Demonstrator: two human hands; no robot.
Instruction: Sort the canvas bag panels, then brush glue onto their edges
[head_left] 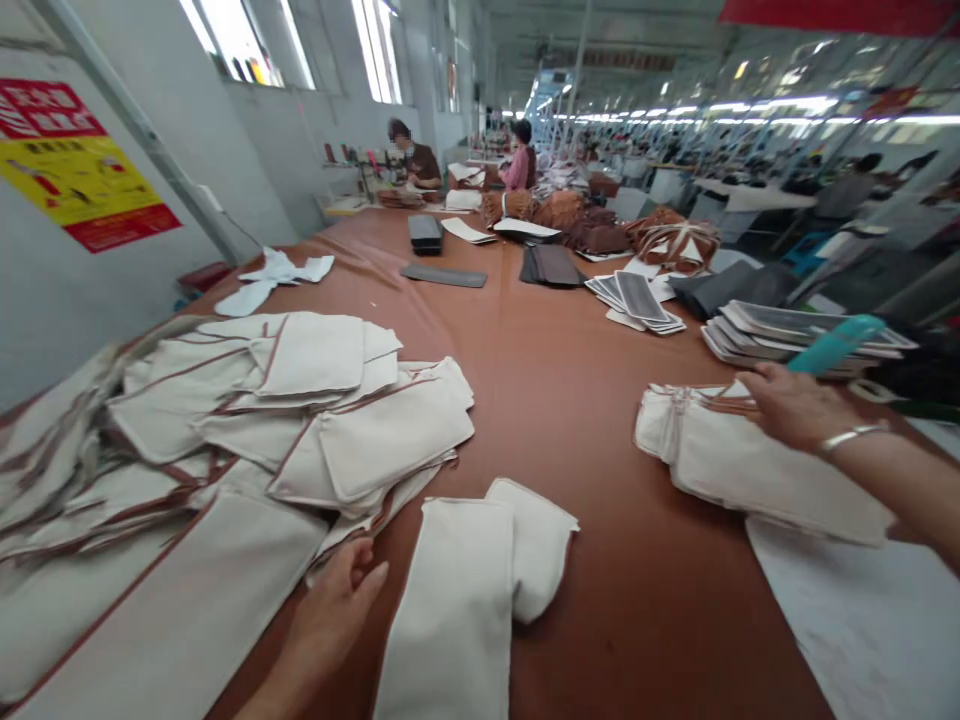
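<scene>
While pale, brown-edged pouch-like pieces fill the left of the frame in a loose heap (pixel 330 360), their insides are out of sight, so whether they contain anything cannot be told. Two more pieces (pixel 465 590) overlap at bottom centre on the brown-covered desk (pixel 585 400), one cut off by the lower edge. A layered stack (pixel 780 475) of the same kind lies at right, partly over a white sheet (pixel 862 620) that runs out of the frame at lower right. The right hand (pixel 799 408) rests over this stack, its fingers bent at the upper edge; the tips are partly hidden, and whether they grip a piece cannot be told. A teal object (pixel 840 345) sticks out just beyond that hand, its near end covered. At lower left of centre, the left hand (pixel 337 600) is half open beside the heap's edge, fingers loosely curled, thumb apart, with nothing seen in their hold. Near the left wall, a dark red object (pixel 204 278), perhaps a box, is mostly concealed. A person in pink (pixel 519 165) at upper centre is small and blurred.
</scene>
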